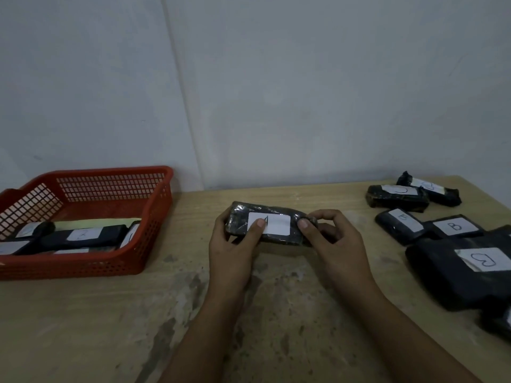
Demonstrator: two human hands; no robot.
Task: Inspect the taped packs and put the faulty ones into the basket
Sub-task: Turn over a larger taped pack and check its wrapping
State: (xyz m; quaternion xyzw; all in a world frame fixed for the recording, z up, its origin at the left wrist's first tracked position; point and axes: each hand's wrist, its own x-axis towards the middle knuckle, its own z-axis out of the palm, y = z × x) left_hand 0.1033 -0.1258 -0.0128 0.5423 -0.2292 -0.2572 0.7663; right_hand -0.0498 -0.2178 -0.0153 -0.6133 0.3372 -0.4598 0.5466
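Observation:
A black taped pack [279, 214] with a white label is held just above the middle of the table by both hands. My left hand [235, 250] grips its left end, with the thumb lying on the label. My right hand [336, 241] pinches the pack's right end. The red plastic basket [116, 186] stands at the left and holds several black labelled packs [80, 236]. More black packs with white labels [453, 236] lie in a loose group on the table's right side.
The wooden table [138, 322] has worn, stained patches near its front. A pale wall [276, 92] rises directly behind the table. One large pack [467, 275] lies close to my right forearm.

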